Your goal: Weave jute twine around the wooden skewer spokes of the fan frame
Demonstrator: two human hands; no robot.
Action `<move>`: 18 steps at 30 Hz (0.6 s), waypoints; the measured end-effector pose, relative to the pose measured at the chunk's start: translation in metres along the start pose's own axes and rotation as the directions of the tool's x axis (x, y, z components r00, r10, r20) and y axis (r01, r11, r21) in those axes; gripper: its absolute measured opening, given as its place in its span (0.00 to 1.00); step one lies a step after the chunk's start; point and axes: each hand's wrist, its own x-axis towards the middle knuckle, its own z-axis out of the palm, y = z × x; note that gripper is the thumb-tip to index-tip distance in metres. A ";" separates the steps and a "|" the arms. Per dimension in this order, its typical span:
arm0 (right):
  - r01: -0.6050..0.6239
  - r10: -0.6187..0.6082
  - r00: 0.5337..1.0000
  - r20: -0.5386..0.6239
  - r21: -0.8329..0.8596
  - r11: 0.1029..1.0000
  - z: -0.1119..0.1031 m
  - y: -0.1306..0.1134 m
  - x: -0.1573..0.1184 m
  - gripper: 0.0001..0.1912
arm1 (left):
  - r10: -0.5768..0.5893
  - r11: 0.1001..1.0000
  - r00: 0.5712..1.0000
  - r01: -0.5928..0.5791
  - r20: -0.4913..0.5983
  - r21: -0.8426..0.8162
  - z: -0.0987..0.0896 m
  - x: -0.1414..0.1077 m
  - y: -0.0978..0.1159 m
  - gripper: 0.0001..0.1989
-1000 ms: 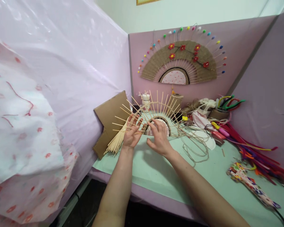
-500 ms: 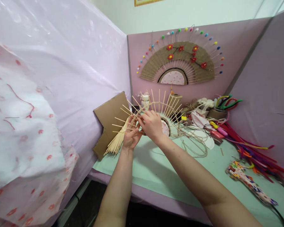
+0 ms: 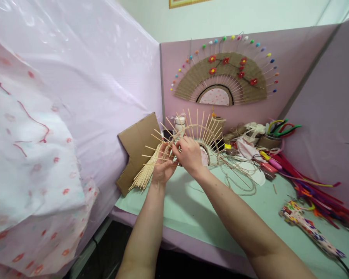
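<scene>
Where purple panels [image 3: 296,54] edge the green tabletop [image 3: 197,211], both hands [image 3: 164,170] [image 3: 191,155] seemingly grip the stick fan [image 3: 204,156].

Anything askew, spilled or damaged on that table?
Thin beige twine lies in loose, tangled-looking loops right of the pale wooden-stick fan frame; it might snag. A short, pale stick piece lies alone on the green tabletop, apart from the pale wooden-stick bundle. No spill or damage visible.

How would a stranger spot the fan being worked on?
Find the big flowered fan on the pink back panel. Below it, the left hand holds a smaller fan. Unlike the big one, its stick tips are bare, without coloured balls.
</scene>
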 end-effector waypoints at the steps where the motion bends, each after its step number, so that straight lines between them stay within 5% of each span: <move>1: -0.002 0.002 1.000 0.001 0.008 1.000 -0.001 0.000 0.000 0.11 | 0.001 1.000 1.000 -0.001 0.000 0.008 0.000 0.000 0.000 0.31; 18: -0.024 0.026 0.999 -0.023 0.091 0.996 -0.004 0.003 0.000 0.12 | 0.040 0.999 0.999 -0.040 0.013 0.019 0.009 0.000 0.000 0.30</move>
